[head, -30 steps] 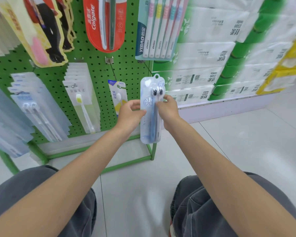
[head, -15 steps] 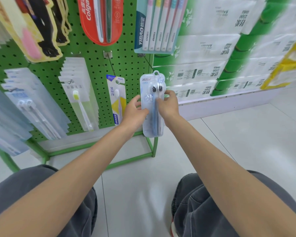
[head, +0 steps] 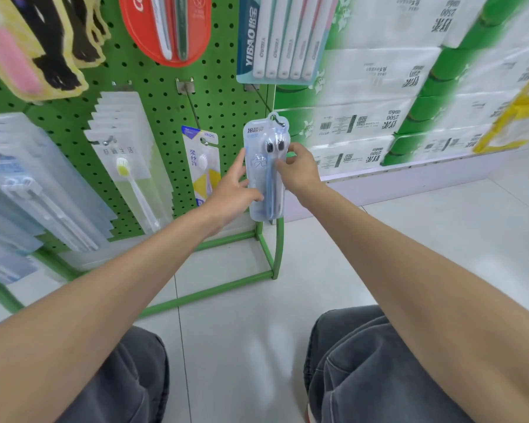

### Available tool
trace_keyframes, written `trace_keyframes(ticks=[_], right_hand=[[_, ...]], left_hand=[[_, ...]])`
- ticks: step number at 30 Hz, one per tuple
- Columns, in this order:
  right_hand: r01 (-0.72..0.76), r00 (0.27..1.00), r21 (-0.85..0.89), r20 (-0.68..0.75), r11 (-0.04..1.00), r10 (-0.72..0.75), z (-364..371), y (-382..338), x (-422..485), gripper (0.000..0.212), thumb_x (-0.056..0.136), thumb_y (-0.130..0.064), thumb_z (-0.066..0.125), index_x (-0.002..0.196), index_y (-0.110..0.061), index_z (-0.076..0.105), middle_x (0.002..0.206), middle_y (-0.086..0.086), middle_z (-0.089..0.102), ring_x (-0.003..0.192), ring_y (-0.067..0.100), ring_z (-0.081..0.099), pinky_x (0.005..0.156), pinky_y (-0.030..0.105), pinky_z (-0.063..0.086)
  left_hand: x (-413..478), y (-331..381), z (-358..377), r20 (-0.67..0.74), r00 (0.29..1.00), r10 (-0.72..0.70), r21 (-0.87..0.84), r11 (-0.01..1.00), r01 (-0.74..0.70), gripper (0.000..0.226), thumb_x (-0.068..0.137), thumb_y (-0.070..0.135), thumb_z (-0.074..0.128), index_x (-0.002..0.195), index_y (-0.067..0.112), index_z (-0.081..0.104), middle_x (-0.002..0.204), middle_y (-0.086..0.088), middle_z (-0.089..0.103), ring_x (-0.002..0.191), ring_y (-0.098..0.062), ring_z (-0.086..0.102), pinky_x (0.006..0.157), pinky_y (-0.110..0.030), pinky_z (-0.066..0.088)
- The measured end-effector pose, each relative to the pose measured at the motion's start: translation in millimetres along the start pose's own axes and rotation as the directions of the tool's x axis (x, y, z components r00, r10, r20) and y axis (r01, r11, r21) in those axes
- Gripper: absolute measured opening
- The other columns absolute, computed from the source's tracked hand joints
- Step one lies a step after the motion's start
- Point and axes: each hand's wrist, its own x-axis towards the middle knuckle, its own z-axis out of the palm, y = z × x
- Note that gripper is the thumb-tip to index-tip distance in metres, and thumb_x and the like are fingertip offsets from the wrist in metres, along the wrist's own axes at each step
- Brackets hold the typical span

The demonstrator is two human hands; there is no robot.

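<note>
Toothbrush pack [head: 257, 166] is held at the right edge of the pegboard [head: 220, 102], its hang hole apparently caught on the hook [head: 277, 119]. It is pinched by the right hand [head: 300, 172] and steadied by the flat-fingered left hand [head: 232, 190]. Hanging step; seating to be confirmed, then both hands released.

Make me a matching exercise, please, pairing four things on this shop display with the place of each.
Things:
1. blue pack
2. red pack
3. Frog pack
4. tissue packs

Places:
A. stacked right of the pegboard
B. hanging just left of the blue pack
C. at the top of the pegboard
D. pinched by the right hand

Pairs: 1-D; 2-C; 3-B; 4-A.
</note>
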Motion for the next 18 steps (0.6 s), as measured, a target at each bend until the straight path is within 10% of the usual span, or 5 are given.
trace_keyframes(ticks=[3, 18], right_hand=[[0.003, 1.000, 0.007, 0.011, 1.000, -0.003, 2, 0, 3, 0.019, 0.096, -0.018, 0.055, 0.114, -0.011, 0.055, 0.064, -0.005, 0.046, 0.053, 0.011, 0.043, 0.051, 0.025, 0.035], [-0.016, 0.996, -0.144, 0.089, 0.989, 0.029, -13, 4, -10, 0.051, 0.096, -0.009, 0.051, 0.146, -0.013, 0.042, 0.106, 0.017, 0.069, 0.074, 0.023, 0.057, 0.068, 0.028, 0.044]], left_hand=[[1, 0, 1, -0.033, 0.999, 0.011, -0.009, 1.000, -0.012, 0.094, 0.088, -0.014, 0.053, 0.157, 0.030, 0.006, 0.158, 0.004, 0.031, 0.122, -0.003, 0.045, 0.082, -0.016, 0.048], [-15, 0, 5, -0.038, 0.999, 0.000, 0.104, 0.995, 0.004, 0.078, 0.091, -0.005, 0.054, 0.155, 0.021, 0.020, 0.153, -0.001, 0.035, 0.123, -0.006, 0.041, 0.100, -0.030, 0.044]])
